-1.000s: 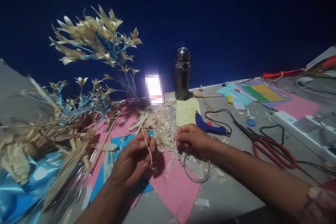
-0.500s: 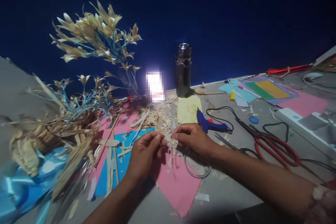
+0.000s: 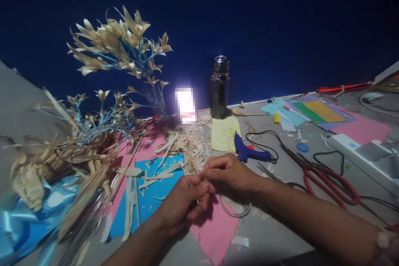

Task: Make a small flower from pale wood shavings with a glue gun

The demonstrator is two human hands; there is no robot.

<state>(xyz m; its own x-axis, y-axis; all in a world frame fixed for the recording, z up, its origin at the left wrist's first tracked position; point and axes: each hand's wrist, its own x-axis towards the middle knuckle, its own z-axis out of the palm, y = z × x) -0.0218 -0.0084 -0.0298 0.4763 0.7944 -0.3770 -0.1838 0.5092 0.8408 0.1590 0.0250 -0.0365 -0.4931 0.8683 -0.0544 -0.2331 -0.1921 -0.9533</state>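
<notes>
Above the pink paper (image 3: 215,232), my left hand (image 3: 187,199) and my right hand (image 3: 229,173) meet, fingertips touching or nearly so. Both are closed in pinches around something too small to make out. A grey wire ring (image 3: 235,212) lies beneath my right wrist. Just beyond the hands is a heap of pale husk scraps (image 3: 190,145). The blue glue gun (image 3: 252,153) rests to the right of my right hand, by a yellow sheet (image 3: 225,133). Blue paper (image 3: 152,199) with husk strips on it lies left of my left hand.
A dark flask (image 3: 220,89) stands at the back beside a bright pixelated object (image 3: 186,106). Husk flowers on blue stems (image 3: 109,50) rise at the left above dried husks (image 3: 84,191). Red-handled scissors (image 3: 332,185), a white power strip (image 3: 361,158) and coloured sheets (image 3: 324,112) lie right.
My left hand has moved right, and the fingertips of both hands have come together. The view has shifted slightly.
</notes>
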